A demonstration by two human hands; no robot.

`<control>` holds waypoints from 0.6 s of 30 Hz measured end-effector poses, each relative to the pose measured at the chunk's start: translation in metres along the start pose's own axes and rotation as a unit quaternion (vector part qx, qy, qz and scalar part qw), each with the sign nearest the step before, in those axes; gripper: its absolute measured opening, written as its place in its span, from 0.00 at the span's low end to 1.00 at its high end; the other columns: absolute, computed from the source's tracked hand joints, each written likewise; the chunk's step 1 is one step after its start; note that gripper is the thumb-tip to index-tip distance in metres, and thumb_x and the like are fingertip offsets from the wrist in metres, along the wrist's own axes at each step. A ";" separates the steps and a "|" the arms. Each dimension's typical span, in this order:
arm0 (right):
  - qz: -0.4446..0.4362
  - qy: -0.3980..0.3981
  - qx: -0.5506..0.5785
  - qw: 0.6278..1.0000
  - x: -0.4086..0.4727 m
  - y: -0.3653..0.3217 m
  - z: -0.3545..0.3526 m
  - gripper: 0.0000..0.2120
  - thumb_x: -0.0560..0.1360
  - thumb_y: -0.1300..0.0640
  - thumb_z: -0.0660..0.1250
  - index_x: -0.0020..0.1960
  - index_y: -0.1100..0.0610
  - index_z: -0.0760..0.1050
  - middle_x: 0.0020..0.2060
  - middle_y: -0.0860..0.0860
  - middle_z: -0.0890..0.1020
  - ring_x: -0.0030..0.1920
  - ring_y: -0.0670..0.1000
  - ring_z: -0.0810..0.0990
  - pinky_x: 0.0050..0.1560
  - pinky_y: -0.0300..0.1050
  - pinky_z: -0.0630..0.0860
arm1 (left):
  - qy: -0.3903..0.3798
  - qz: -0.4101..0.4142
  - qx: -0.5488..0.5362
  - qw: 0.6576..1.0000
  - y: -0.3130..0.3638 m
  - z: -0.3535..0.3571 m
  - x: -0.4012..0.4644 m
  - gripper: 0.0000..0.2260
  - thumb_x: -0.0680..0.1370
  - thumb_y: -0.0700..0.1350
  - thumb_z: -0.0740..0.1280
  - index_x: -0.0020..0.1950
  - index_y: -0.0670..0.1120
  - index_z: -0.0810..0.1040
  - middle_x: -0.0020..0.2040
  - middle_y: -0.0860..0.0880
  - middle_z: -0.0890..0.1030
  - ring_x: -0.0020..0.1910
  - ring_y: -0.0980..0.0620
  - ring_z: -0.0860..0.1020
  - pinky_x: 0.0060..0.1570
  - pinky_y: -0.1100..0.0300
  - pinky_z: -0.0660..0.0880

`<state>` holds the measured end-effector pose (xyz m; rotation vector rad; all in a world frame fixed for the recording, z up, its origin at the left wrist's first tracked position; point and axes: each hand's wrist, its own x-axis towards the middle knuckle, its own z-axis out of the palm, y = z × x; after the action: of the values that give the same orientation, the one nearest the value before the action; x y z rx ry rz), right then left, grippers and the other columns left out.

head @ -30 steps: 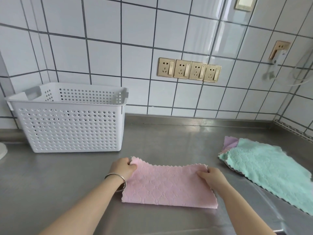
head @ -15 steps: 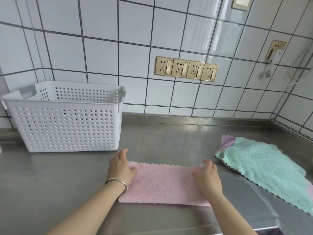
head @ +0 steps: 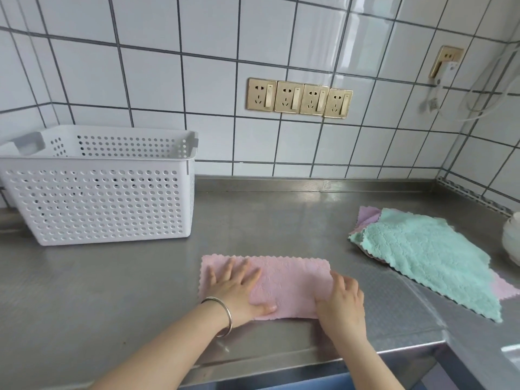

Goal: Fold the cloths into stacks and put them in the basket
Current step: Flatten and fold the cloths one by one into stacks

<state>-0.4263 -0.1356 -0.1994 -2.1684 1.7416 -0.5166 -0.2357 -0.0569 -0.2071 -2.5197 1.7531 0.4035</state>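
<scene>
pink cloth [head: 287,282] flat on steel counter [head: 112,291], folded to long strip, near front edge. left hand [head: 239,288] on cloth's left part, fingers straight and spread, palm pressing down, bangle [head: 222,316] on wrist. right hand [head: 342,301] on cloth's right end, fingers laid loosely flat on it, no pinch visible. white perforated basket [head: 98,198] back left, well apart from cloth. teal cloth [head: 427,254] lies over pink and lilac ones at right, unfolded.
</scene>
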 end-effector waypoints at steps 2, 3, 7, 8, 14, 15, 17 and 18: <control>0.053 -0.031 0.055 0.997 -0.001 0.001 -0.005 0.31 0.72 0.57 0.65 0.72 0.57 0.59 0.64 0.59 0.65 0.60 0.61 0.69 0.59 0.50 0.67 | -0.007 0.001 0.000 1.000 0.000 0.003 0.000 0.43 0.64 0.77 0.48 0.74 0.61 0.40 0.76 0.57 0.35 0.75 0.47 0.33 0.69 0.34 0.36; 0.073 -0.047 0.078 0.993 -0.001 0.002 -0.007 0.32 0.71 0.57 0.65 0.72 0.59 0.58 0.63 0.60 0.66 0.59 0.62 0.71 0.56 0.49 0.68 | -0.005 0.000 0.001 1.000 0.000 0.004 -0.001 0.45 0.63 0.78 0.49 0.74 0.61 0.39 0.76 0.57 0.35 0.75 0.47 0.32 0.69 0.34 0.36; 0.093 -0.055 0.112 0.988 0.002 -0.002 -0.013 0.27 0.71 0.63 0.61 0.69 0.61 0.60 0.57 0.61 0.76 0.54 0.60 0.76 0.48 0.47 0.72 | -0.014 -0.006 0.006 1.000 0.003 0.000 0.000 0.47 0.61 0.78 0.50 0.74 0.61 0.41 0.76 0.57 0.35 0.75 0.44 0.33 0.69 0.34 0.38; 0.087 -0.032 0.114 0.989 0.000 -0.007 -0.013 0.25 0.71 0.65 0.60 0.67 0.59 0.62 0.53 0.60 0.78 0.50 0.60 0.76 0.45 0.47 0.72 | -0.013 -0.006 0.002 1.000 0.006 -0.002 0.001 0.45 0.62 0.77 0.51 0.75 0.60 0.44 0.77 0.57 0.38 0.75 0.44 0.34 0.70 0.36 0.39; -0.220 0.237 0.042 0.945 -0.015 -0.062 0.002 0.10 0.60 0.60 0.56 0.36 0.55 0.74 0.29 0.50 0.79 0.32 0.57 0.75 0.33 0.42 0.60 | 0.059 -0.034 -0.477 0.876 0.034 -0.042 -0.005 0.22 0.77 0.61 0.57 0.51 0.46 0.81 0.54 0.46 0.82 0.55 0.48 0.78 0.54 0.60 0.72; -0.273 0.237 0.042 0.931 -0.018 -0.070 0.009 0.09 0.59 0.59 0.56 0.35 0.54 0.74 0.29 0.48 0.77 0.33 0.54 0.72 0.33 0.42 0.59 | 0.049 -0.065 -0.554 0.828 0.034 -0.049 -0.004 0.20 0.77 0.60 0.60 0.42 0.46 0.81 0.46 0.44 0.82 0.46 0.48 0.80 0.49 0.60 0.76; -0.344 0.209 0.051 0.914 -0.026 -0.082 0.022 0.07 0.61 0.63 0.60 0.35 0.54 0.74 0.32 0.48 0.76 0.37 0.52 0.68 0.34 0.42 0.59 | 0.053 -0.104 -0.609 0.784 0.027 -0.053 0.001 0.15 0.77 0.52 0.64 0.34 0.45 0.77 0.39 0.42 0.80 0.35 0.52 0.79 0.42 0.60 0.79; -0.362 0.193 0.053 0.910 -0.029 -0.084 0.028 0.08 0.61 0.65 0.62 0.37 0.55 0.75 0.33 0.48 0.77 0.38 0.51 0.67 0.35 0.42 0.61 | 0.057 -0.113 -0.589 0.798 0.022 -0.053 0.003 0.13 0.77 0.48 0.63 0.35 0.44 0.77 0.41 0.39 0.81 0.34 0.53 0.79 0.40 0.62 0.78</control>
<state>-0.3466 -0.0890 -0.1885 -2.7233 0.9414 -1.2535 -0.2455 -0.0772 -0.1539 -3.4620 1.3424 1.8326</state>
